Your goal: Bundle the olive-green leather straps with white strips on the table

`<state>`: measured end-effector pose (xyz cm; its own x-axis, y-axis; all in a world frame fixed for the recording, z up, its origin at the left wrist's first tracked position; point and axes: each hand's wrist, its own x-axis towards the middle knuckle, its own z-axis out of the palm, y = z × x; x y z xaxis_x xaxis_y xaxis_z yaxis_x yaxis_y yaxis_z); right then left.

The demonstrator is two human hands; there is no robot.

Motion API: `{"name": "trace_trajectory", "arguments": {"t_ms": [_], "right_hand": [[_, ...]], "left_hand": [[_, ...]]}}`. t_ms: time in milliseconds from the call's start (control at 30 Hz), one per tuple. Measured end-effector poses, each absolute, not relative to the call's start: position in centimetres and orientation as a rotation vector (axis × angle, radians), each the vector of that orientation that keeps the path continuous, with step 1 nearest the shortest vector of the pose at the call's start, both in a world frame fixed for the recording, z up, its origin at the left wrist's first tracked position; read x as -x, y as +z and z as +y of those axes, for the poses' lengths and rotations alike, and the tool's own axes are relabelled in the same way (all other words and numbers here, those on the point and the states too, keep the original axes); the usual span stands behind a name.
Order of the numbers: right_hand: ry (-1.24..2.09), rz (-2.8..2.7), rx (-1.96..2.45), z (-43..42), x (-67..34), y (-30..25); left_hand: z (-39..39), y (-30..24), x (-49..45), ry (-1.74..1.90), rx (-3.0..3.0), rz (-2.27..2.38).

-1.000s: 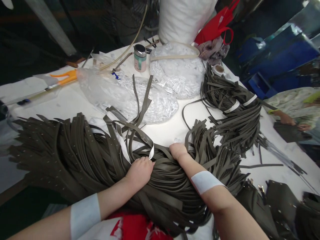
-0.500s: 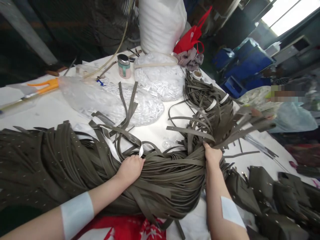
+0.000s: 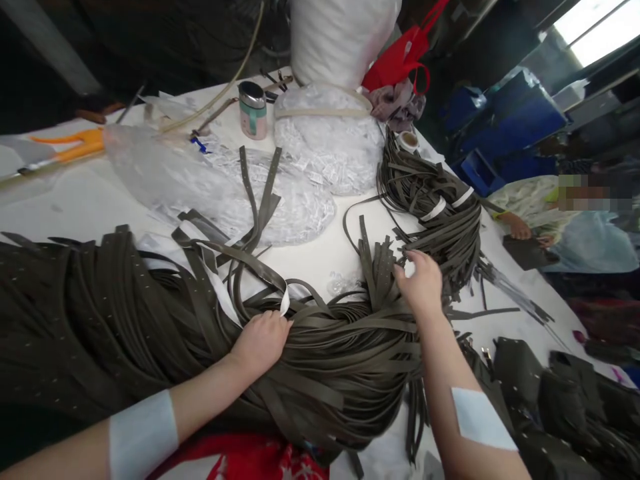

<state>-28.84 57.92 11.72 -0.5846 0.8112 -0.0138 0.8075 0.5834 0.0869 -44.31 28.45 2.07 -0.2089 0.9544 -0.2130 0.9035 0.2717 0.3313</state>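
Observation:
A large bundle of dark olive straps (image 3: 345,347), many with small punched holes, lies across the near side of the table. My left hand (image 3: 263,340) is closed in a fist on top of this bundle, gripping it. A twisted white strip (image 3: 285,303) shows at its knuckles; whether the fist also holds that strip is unclear. My right hand (image 3: 421,283) is raised at the bundle's right end, thumb and fingers curved apart with a gap between. Just left of its fingertips several strap ends (image 3: 380,267) stand up. No strap is visibly held in it.
A second strap bundle (image 3: 433,213) with white ties lies behind my right hand. Clear plastic bags (image 3: 320,140), a cup (image 3: 253,110) and orange-handled tool (image 3: 80,143) lie farther back. Dark olive bags (image 3: 520,367) stand at right; another person's hand (image 3: 517,225) is beyond.
My right hand has let go of the strap ends that were swung out to the right, and its fingers have spread. Straps now hang down below it. The left hand keeps its place.

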Motion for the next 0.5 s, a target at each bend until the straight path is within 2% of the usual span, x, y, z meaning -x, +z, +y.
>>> {"name": "trace_trajectory", "arguments": {"t_ms": [67, 200, 367, 500], "right_hand": [[-0.192, 2.480, -0.949, 56.3, 33.4, 9.6], [-0.424, 2.108, -0.630, 52.7, 38.4, 3.2], [-0.555, 1.720, -0.427, 51.3, 37.6, -0.8], [-0.516, 1.724, -0.354, 50.8, 36.5, -1.3]], "left_hand": [[28.5, 1.9, 44.3, 0.195, -1.675, 2.183], [28.3, 1.4, 44.2, 0.212, -1.679, 2.191], [28.8, 1.9, 44.7, 0.214, -1.657, 2.183], [32.4, 2.8, 46.8, 0.363, -1.703, 2.217]]}}
